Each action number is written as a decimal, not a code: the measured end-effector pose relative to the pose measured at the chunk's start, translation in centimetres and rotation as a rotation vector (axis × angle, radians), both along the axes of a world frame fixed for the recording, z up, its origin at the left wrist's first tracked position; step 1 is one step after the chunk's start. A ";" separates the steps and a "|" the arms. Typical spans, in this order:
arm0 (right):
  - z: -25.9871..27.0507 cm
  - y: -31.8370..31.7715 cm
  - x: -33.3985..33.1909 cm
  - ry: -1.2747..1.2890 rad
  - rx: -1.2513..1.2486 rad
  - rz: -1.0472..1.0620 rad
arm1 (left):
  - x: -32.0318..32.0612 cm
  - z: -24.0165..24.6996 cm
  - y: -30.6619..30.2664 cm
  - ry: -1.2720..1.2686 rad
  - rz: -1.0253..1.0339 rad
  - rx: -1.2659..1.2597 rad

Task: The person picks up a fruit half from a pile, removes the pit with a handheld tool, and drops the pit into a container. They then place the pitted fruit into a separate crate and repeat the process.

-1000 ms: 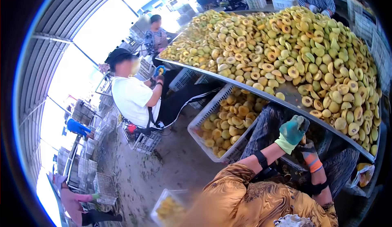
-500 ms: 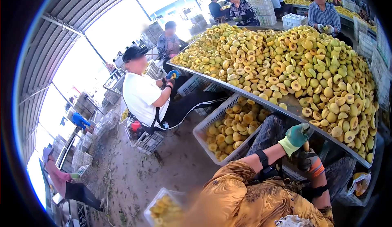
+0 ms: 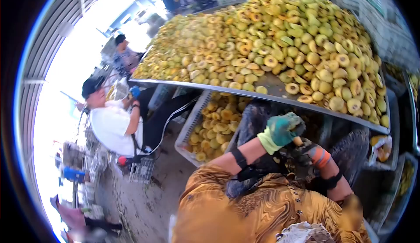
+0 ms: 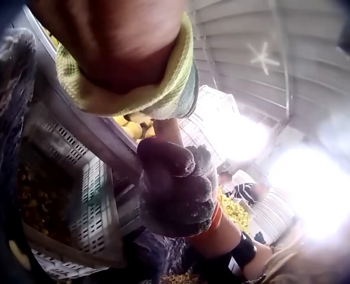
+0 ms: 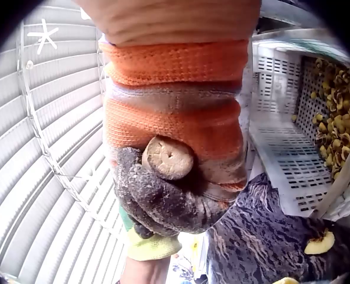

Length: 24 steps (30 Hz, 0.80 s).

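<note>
In the head view, my left hand (image 3: 283,130), in a green glove with a pale cuff, is close against my right hand (image 3: 309,152) over my lap, below the table edge. Its fingers are bent; I cannot tell what they hold. My right hand wears a dark-palmed glove with an orange back. It grips a round wooden handle (image 5: 170,158), whose butt shows in the right wrist view. From the fist, the wooden shaft (image 4: 168,130) runs up behind the left glove cuff in the left wrist view, hiding its far end. Halved yellow peaches (image 3: 262,59) are heaped beyond both hands.
The metal-edged table (image 3: 274,85) holds the heap. A white crate (image 3: 186,144) of peach halves stands left of my legs. Another crate (image 5: 290,171) contains fruit scraps. One yellow piece (image 5: 320,243) lies on my patterned trousers. A person in a white shirt (image 3: 114,127) sits at left.
The head view has swung, so table, crates and seated people shift left in it. Both hands stay close together, and the right hand keeps its grip on the wooden handle.
</note>
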State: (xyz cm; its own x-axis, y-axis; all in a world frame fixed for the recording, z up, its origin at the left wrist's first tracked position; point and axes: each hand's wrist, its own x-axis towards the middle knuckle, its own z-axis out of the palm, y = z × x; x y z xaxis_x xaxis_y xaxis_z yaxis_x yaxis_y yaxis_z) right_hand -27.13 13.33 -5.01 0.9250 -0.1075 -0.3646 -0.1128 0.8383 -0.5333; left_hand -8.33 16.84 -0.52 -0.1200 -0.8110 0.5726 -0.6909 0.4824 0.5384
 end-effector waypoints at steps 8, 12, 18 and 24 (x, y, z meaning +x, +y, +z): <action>-2.8 -0.7 0.8 -0.240 0.241 0.093 | 1.2 -3.4 -2.6 1.051 -0.229 0.856; -2.4 -0.9 0.4 -0.231 0.081 0.085 | 1.2 -4.1 -2.7 1.099 -0.276 0.922; -1.8 -1.4 0.9 -0.291 0.029 0.000 | 0.0 -6.5 -4.0 1.764 -0.171 0.970; -2.1 -3.0 1.2 0.099 -0.233 -0.468 | 1.9 -5.8 -5.3 1.708 0.137 0.573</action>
